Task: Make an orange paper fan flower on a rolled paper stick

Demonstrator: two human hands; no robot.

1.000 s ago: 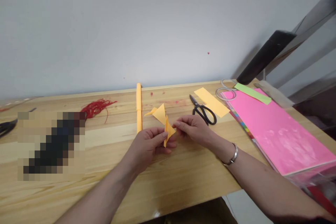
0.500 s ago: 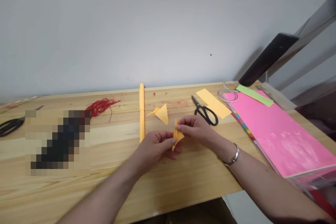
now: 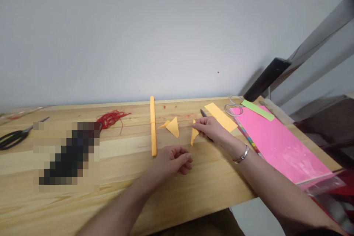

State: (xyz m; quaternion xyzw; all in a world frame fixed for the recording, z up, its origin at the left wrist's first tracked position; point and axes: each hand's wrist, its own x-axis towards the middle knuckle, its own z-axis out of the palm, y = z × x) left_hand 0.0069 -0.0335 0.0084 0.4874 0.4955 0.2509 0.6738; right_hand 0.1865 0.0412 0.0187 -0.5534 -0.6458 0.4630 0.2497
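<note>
My right hand (image 3: pixel 212 129) pinches a small folded orange paper piece (image 3: pixel 194 134) and holds it just above the wooden table (image 3: pixel 116 162), over the black scissors (image 3: pixel 204 114), which it mostly hides. My left hand (image 3: pixel 174 159) rests on the table nearer to me, fingers loosely curled with nothing in them. An orange paper triangle (image 3: pixel 173 127) lies just beyond my hands, next to a long rolled orange paper tube (image 3: pixel 153 125).
An orange paper strip (image 3: pixel 221 116) lies at the right, then a pink sheet stack (image 3: pixel 276 143) with a green strip (image 3: pixel 257 110) and silver scissors (image 3: pixel 232 104). Red thread (image 3: pixel 112 118) lies at the back left, black scissors (image 3: pixel 13 136) at the far left. A blurred patch covers the left.
My left hand let go of the folded piece and dropped to the table. My right hand carried the piece away to the right, over the black scissors. The camera tilted.
</note>
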